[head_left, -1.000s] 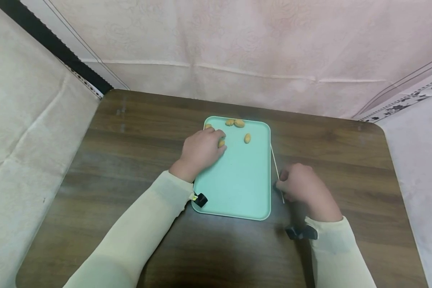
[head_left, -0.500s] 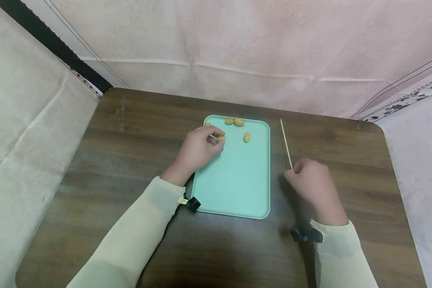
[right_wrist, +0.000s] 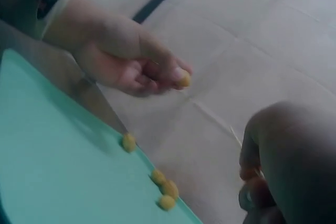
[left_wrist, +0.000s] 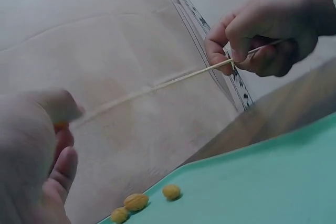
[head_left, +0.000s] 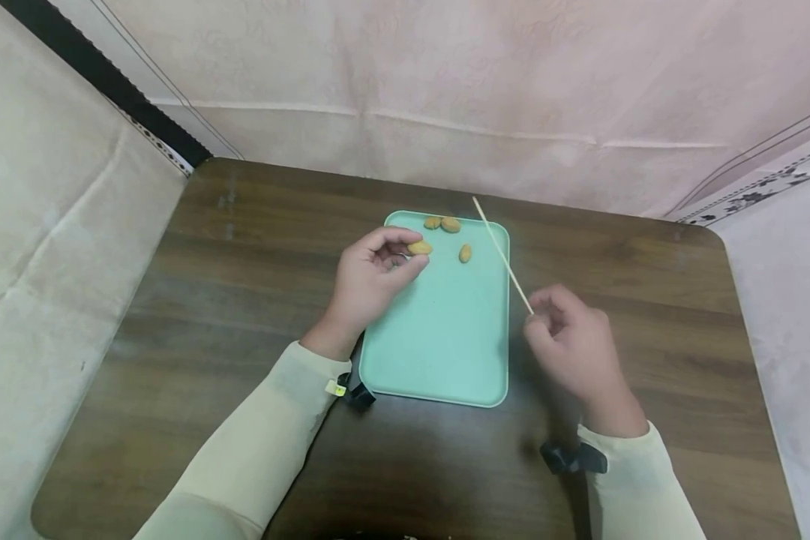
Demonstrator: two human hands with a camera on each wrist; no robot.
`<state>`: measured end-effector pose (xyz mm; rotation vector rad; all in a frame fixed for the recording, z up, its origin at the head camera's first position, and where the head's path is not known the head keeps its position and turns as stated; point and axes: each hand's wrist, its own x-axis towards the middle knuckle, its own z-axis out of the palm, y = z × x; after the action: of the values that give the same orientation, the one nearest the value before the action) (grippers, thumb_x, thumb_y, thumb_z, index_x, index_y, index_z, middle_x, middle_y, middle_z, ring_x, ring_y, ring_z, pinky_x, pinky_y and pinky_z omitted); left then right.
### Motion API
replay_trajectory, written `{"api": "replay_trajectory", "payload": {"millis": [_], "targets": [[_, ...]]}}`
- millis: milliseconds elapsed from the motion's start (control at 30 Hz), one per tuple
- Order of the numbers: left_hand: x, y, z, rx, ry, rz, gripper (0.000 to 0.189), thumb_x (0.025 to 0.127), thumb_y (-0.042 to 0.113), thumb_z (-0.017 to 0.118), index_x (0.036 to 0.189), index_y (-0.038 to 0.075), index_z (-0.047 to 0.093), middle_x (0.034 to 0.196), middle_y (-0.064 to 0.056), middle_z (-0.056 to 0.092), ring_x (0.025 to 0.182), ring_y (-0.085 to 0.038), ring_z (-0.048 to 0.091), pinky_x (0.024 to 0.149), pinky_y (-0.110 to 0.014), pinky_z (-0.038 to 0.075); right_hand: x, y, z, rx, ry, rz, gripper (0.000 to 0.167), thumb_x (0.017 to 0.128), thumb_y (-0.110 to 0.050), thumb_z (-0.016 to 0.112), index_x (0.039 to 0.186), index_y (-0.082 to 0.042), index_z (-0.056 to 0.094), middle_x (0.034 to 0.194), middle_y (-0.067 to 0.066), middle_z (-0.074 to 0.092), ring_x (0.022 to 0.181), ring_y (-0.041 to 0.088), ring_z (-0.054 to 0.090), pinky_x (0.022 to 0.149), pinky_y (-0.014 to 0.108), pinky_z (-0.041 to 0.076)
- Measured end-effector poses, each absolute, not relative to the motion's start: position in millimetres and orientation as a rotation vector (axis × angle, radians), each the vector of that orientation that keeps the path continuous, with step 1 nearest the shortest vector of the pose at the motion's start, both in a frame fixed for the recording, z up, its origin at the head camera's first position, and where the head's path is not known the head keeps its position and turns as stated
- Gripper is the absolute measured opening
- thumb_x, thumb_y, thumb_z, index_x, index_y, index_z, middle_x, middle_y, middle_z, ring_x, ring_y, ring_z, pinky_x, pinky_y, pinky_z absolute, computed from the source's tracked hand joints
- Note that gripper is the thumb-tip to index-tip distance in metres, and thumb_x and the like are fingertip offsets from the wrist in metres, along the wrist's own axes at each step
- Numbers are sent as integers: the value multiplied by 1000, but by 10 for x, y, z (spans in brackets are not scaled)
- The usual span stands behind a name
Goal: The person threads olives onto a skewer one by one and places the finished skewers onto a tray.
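My left hand (head_left: 371, 277) pinches a small yellow-brown oval fruit (head_left: 420, 247) between thumb and fingertips, above the upper left of the mint-green tray (head_left: 439, 337). In the right wrist view the held fruit (right_wrist: 184, 78) sticks out past the thumb. A thin wooden skewer (head_left: 506, 262) slants up and left from my right hand (head_left: 574, 337), which grips it near its lower end just right of the tray. The skewer's far end is bare and points toward the left hand in the left wrist view.
Similar fruits lie at the tray's far end: a pair (head_left: 450, 224) by the rim and a single fruit (head_left: 465, 253) nearer the right. Another fruit (right_wrist: 128, 142) shows in the right wrist view. The tray stands on a dark wooden table (head_left: 277, 247) backed by pale cloth (head_left: 445, 75).
The left hand has lifted a fruit from the tray. The right hand has picked up the skewer from beside the tray and swung its far end left over the tray.
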<state>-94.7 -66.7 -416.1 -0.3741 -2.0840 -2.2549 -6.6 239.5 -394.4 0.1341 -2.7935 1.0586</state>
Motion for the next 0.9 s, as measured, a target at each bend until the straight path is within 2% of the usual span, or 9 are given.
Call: {"api": "replay_trajectory", "payload": {"millis": [233, 333, 500, 733, 900], "targets": [[-909, -687, -4121, -413, -1775, -2495, 32, 102, -6, 77, 133, 2, 77, 124, -5, 77, 116, -21, 77, 102, -27, 66, 26, 2321, -3944, 554, -2634, 1136, 17, 94, -2, 76, 107, -13, 78, 72, -12, 62, 62, 5, 52, 56, 18, 43], [-909, -698, -4124, -452, -1648, -2571, 38, 102, -12, 70, 132, 9, 79, 129, -4, 73, 117, -19, 75, 102, -25, 64, 52, 2292, -3924, 650, -2612, 1150, 20, 93, -2, 78, 108, -15, 78, 73, -12, 62, 64, 4, 52, 56, 17, 43], [-921, -706, -4148, -488, -1512, -2649, 53, 102, -19, 61, 132, 20, 81, 127, -2, 73, 115, -15, 73, 101, -21, 63, 78, 2261, -3904, 718, -2612, 1163, 22, 91, -1, 79, 108, -15, 79, 74, -12, 61, 65, 3, 53, 57, 16, 44], [-940, -700, -4157, -449, -1490, -2599, 54, 101, -20, 64, 135, 18, 79, 127, -2, 76, 117, -15, 73, 103, -22, 63, 77, 2240, -3899, 733, -2626, 1145, 21, 92, -2, 79, 107, -16, 81, 73, -14, 60, 64, 2, 53, 57, 15, 45], [-949, -714, -4162, -424, -1506, -2541, 42, 100, -18, 69, 133, 7, 77, 127, -5, 76, 115, -17, 74, 102, -24, 64, 59, 2234, -3916, 758, -2618, 1135, 19, 92, -4, 79, 107, -15, 81, 73, -14, 60, 63, 2, 52, 57, 15, 45]]}}
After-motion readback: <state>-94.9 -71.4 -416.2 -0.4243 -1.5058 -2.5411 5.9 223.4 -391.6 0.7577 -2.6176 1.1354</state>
